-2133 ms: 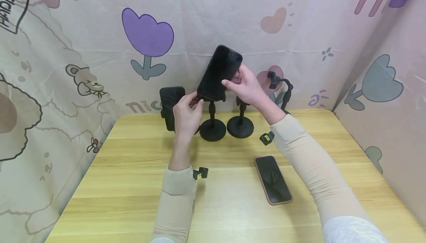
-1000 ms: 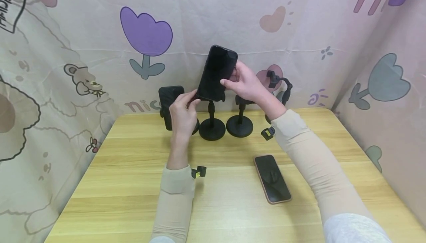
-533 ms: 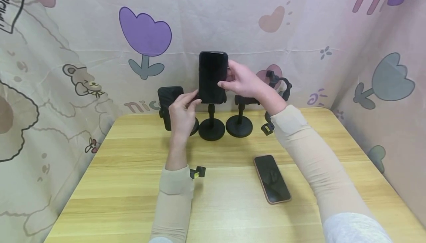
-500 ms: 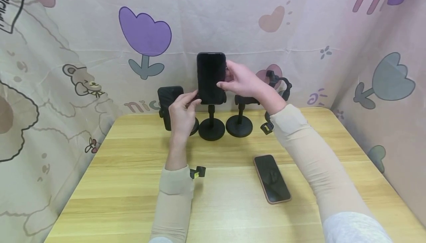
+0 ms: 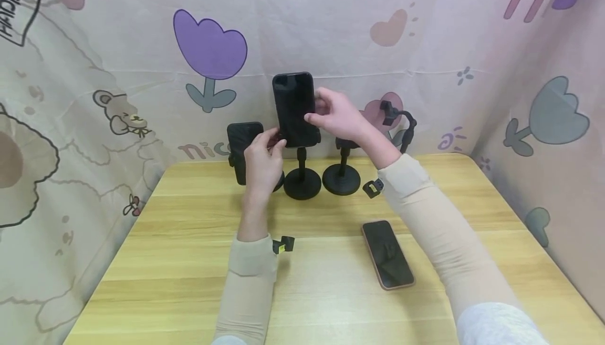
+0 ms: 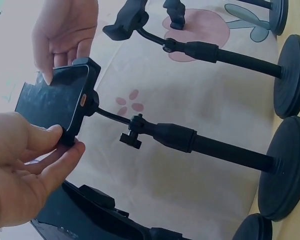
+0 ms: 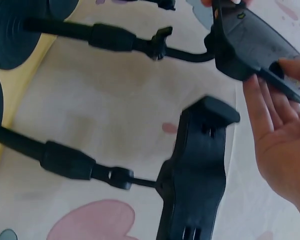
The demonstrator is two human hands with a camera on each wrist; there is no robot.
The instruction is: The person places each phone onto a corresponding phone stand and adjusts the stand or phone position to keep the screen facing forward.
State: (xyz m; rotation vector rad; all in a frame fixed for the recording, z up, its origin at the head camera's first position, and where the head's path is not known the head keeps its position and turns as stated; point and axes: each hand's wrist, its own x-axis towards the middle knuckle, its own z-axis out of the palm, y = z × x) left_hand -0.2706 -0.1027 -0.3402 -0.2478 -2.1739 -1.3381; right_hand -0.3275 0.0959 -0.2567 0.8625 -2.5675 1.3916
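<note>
We see the raised phone point(image 5: 294, 108) at the far side of the table point(image 5: 321, 292), near its middle, its dark screen facing us and its top leaning slightly to the left. Its lower end sits in the clamp point(image 6: 92, 75) of the middle stand point(image 5: 302, 183), whose round base rests on the wood.

We see the left hand point(image 5: 262, 164) at the lower left corner, thumb and index finger pinching the clamp's end beside the phone. How its remaining fingers lie, we cannot fully tell. The right hand point(image 5: 340, 116) pinches the phone's right edge, thumb on the front, fingers behind; in the right wrist view we see those fingers lying close together.

Just left of the middle stand, we find a second phone point(image 5: 240, 150) held upright in the left stand point(image 5: 279, 182), partly behind the left hand. Just right of the middle we see the right stand point(image 5: 341, 179), its holder point(image 7: 195, 165) bare in the right wrist view. Farther right a curved stand point(image 5: 408, 129) rises, partly hidden by the right forearm. Nearer us, right of centre, a pink-edged phone point(image 5: 387, 254) lies flat, screen up. Behind everything we see a backdrop point(image 5: 302, 19) with a purple tulip point(image 5: 210, 45).
</note>
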